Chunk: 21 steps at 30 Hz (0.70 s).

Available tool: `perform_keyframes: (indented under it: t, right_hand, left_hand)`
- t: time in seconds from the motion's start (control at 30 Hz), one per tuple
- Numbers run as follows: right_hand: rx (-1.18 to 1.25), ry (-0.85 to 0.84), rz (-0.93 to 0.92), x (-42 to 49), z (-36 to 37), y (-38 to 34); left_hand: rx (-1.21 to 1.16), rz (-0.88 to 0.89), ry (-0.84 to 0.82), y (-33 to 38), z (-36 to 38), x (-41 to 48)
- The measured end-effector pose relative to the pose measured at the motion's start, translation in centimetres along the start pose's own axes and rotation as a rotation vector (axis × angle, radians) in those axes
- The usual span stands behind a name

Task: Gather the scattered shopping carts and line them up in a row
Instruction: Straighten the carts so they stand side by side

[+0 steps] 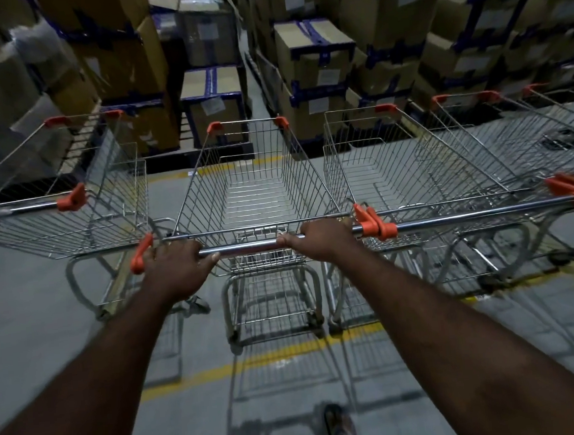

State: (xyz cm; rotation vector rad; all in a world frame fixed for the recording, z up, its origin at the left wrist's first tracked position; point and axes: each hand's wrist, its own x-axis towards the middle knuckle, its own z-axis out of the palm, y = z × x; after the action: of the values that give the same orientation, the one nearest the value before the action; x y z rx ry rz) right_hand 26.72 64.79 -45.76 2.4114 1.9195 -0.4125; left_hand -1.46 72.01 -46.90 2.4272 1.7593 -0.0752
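Note:
A wire shopping cart [252,185] with orange corner caps stands straight ahead of me. My left hand [176,270] grips the left end of its chrome handle bar [246,247]. My right hand [321,240] grips the right end of the same bar. Another cart [48,215] stands to the left, angled slightly away. A third cart [412,166] stands close on the right, its handle end touching or nearly touching mine. Further carts [530,136] sit beyond it at the right edge. All baskets are empty.
Stacks of taped cardboard boxes [315,74] on pallets fill the background, with a narrow aisle [255,92] between them. A yellow floor line [255,357] crosses the grey floor under the carts. My sandalled foot [340,429] shows at the bottom.

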Motion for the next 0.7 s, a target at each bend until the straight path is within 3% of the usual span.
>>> perform_keyframes:
  t: [0.7]
  right_hand:
    - [0.055,-0.001,-0.025,0.0,1.2,0.8]
  left_hand:
    - [-0.029,-0.010,0.025,0.3,0.2,-1.8]
